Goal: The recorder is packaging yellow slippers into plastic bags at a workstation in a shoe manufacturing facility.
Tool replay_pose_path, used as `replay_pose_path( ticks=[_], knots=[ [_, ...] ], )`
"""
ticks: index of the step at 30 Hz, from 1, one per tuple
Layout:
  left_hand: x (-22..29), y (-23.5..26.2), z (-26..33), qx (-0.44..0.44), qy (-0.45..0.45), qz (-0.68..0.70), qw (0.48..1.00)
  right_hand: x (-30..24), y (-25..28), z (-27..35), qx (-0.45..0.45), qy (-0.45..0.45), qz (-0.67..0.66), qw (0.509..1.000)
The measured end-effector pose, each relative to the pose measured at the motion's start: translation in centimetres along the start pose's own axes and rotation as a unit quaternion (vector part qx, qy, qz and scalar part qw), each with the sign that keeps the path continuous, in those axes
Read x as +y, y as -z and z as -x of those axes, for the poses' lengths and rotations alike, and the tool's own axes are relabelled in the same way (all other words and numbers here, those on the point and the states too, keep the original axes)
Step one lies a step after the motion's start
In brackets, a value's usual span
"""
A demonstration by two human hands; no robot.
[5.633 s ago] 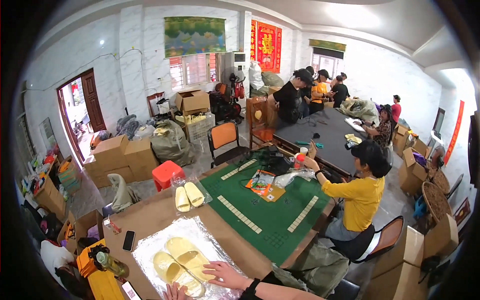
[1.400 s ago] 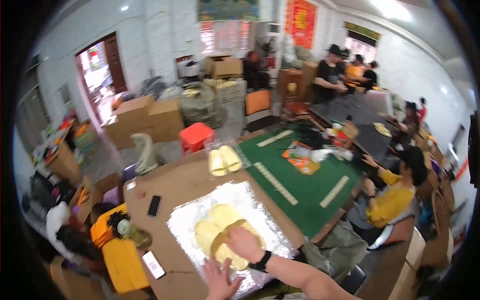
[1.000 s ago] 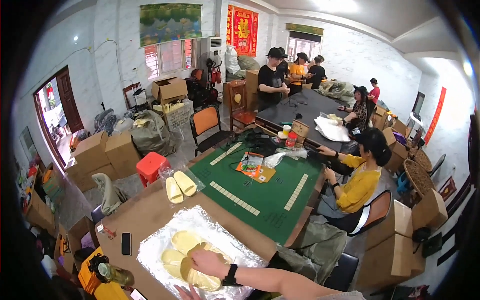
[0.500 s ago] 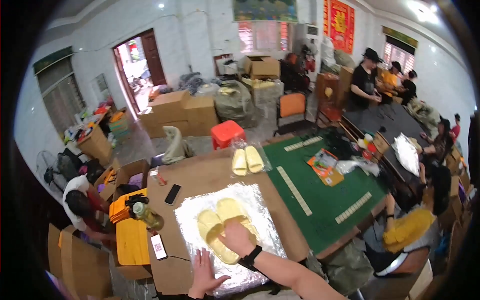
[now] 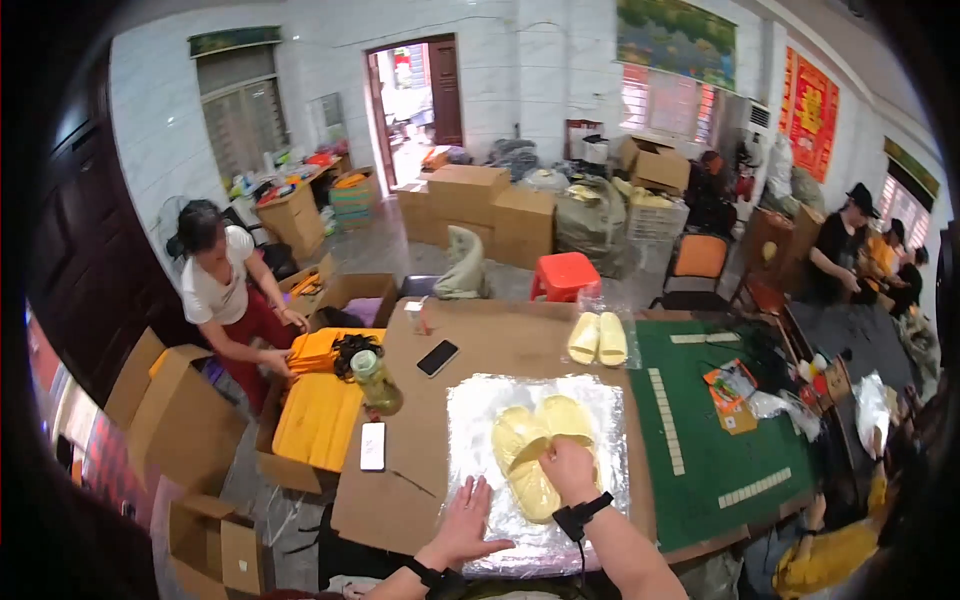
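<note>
A pair of pale yellow slippers [image 5: 535, 505] lies side by side on a shiny silver sheet [image 5: 480, 420], which is spread on the brown table. The thumb and fingertips of my right hand [image 5: 568, 470] are closed on the right slipper near its strap; the hand hides part of it. My left hand [image 5: 468, 520] lies flat on the sheet's near left part, fingers stretched out, holding nothing. A dark band circles each wrist.
A second yellow pair in clear plastic [image 5: 597, 338] lies farther back. Two phones, a dark one [image 5: 437, 358] and a lit one [image 5: 372, 446], and a bottle [image 5: 376, 383] stand left. A green table [image 5: 710, 440] adjoins right. A co-worker [image 5: 225, 290] handles orange packets [image 5: 318, 420] in a box.
The view has turned left, so the scene sits farther right. The co-worker at left has straightened up. Both my hands stay at the slippers and sheet.
</note>
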State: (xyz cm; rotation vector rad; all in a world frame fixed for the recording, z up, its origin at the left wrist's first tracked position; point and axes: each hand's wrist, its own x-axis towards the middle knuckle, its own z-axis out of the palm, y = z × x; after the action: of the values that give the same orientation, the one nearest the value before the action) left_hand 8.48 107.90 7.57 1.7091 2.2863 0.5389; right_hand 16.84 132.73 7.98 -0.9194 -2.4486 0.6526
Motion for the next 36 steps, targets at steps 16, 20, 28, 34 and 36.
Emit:
replay_pose_path(
  ticks=[16,20,28,34,36],
  knots=[
    [1.9,1.0,-1.6,-0.072,0.052,-0.050,0.995,16.3,10.5,5.1,0.250,-0.225,-0.071,0.939],
    [2.8,1.1,-1.7,-0.066,0.041,-0.062,0.995,22.2,12.0,8.7,0.279,-0.271,-0.093,0.916],
    [4.3,1.7,-2.2,-0.137,0.088,-0.092,0.982,31.5,8.9,13.0,0.233,-0.288,-0.049,0.928],
    [2.2,0.1,-2.1,-0.096,0.017,-0.107,0.989,34.5,5.4,13.6,0.099,-0.271,-0.034,0.957],
    [2.2,0.2,-2.2,-0.100,0.028,-0.113,0.988,33.9,5.1,13.5,0.076,-0.276,-0.044,0.957]
  ],
)
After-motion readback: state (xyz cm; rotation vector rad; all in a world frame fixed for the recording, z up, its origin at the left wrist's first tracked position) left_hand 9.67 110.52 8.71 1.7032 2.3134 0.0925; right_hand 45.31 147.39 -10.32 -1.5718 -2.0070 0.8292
